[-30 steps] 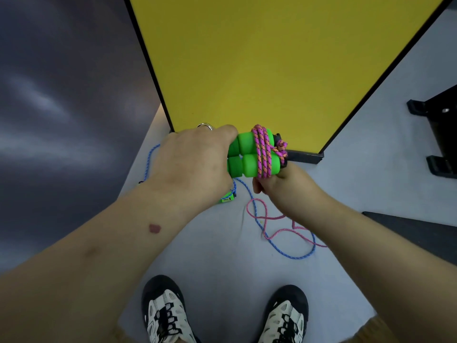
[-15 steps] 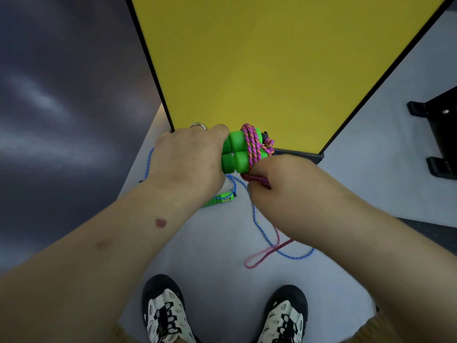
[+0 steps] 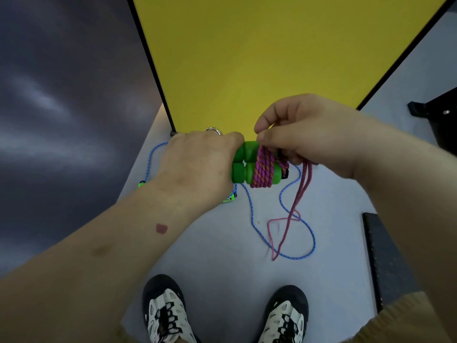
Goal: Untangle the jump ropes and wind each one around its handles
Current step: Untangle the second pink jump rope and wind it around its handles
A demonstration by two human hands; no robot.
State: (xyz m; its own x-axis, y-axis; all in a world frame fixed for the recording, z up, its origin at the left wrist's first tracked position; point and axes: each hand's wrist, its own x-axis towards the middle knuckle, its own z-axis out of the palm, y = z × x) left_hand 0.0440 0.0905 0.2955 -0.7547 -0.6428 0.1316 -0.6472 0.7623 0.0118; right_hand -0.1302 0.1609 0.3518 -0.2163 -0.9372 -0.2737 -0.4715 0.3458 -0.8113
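In the head view, the left hand (image 3: 195,164) clamps the paired green handles (image 3: 247,167), whose long axis runs left to right, at their left end. The right hand (image 3: 309,137) sits above their right end, fingers pinching the pink rope (image 3: 263,170) beside the existing coils. The slack hangs below the handles, crossing the blue rope (image 3: 249,206) on the floor, so the next turn likely passes over their far side.

Prob. an indoor gym or activity rm: pale grey floor (image 3: 222,256) at frame centre, big yellow panel (image 3: 272,58) across the top, black equipment base (image 3: 442,125) seen at right edge.
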